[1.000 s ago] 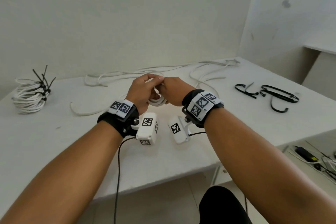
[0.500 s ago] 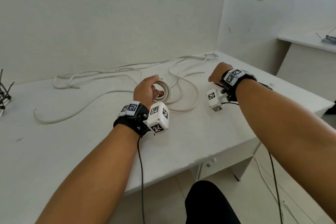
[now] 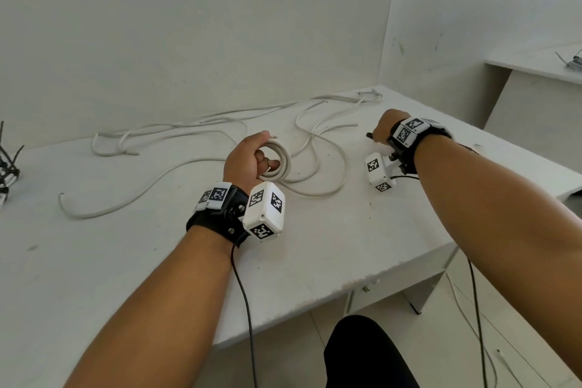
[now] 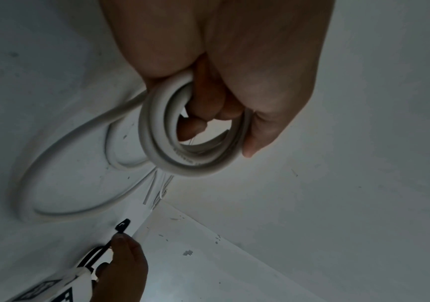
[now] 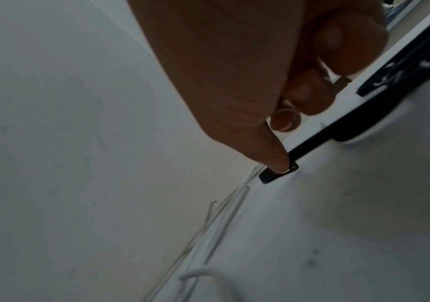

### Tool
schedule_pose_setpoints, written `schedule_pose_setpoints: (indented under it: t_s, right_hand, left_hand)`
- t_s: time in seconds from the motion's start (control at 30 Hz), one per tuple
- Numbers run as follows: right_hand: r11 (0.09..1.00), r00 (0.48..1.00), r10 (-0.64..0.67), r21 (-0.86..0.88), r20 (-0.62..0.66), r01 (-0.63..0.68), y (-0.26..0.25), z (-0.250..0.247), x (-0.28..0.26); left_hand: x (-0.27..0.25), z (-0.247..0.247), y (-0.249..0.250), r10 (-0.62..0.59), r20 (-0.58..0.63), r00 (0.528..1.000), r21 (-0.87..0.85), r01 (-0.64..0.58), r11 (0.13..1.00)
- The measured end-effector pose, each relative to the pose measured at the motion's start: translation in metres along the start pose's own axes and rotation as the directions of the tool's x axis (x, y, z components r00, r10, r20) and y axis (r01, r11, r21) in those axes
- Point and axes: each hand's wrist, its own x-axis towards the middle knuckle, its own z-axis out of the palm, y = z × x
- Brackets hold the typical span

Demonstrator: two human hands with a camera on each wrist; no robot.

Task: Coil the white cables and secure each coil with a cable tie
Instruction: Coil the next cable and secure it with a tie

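Note:
My left hand [image 3: 267, 149] holds a small white cable coil [image 3: 283, 164] just above the white table [image 3: 315, 246], fingers through its middle and thumb on the outside. In the left wrist view the coil [image 4: 195, 165] has a few turns, and its free tail [image 4: 61, 147] loops onto the table. My right hand [image 3: 378, 132] is at the table's right side, pinching a black cable tie [image 5: 312, 147] near its head [image 5: 273, 176]. The tie's head [image 3: 369, 135] pokes out left of the hand. More black ties [image 5: 402, 75] lie beyond it.
Loose white cables [image 3: 189, 132] sprawl along the back of the table by the wall. A tied cable bundle [image 3: 6, 167] sits at the far left edge. A second desk [image 3: 535, 63] stands to the right. The table's front edge [image 3: 362, 283] is near my forearms.
My right hand has left the coil and moved right to the black cable ties, taking hold of one. My left hand keeps holding the coil. The head view has swung right.

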Motion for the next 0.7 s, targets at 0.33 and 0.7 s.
schedule_pose_setpoints:
  t_s: [0.33,0.7]
  right_hand:
    - [0.925,0.93,-0.353,0.11,-0.1,0.363,-0.08,-0.012,-0.035]
    - [0.563,0.821,-0.569,0.704,-0.05,0.432,-0.191,0.037,-0.079]
  left_hand:
    - [-0.017,0.0,0.017,0.026,0.005,1.0,-0.06,-0.026,0.998]
    - [-0.035,-0.086,0.061,0.299,0.037,0.954,0.235,-0.299,0.925]
